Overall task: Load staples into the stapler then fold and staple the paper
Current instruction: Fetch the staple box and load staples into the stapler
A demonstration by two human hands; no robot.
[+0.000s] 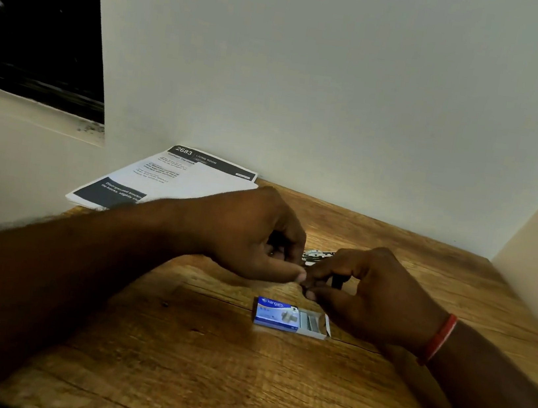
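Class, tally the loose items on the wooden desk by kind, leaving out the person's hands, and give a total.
Printed white paper sheets with dark headers: 1 stack; number of sheets cannot be told
Blue cardboard staple box, tray slid partly out: 1
Black and metal stapler, mostly hidden between the two hands: 1
Total: 3

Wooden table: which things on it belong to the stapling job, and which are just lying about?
Belong to the job:
- dark metal stapler, held between left hand and right hand
- blue cardboard staple box, slid open
- white printed paper sheets, at the wall

Just lying about:
- nothing visible; red wristband is worn, not used
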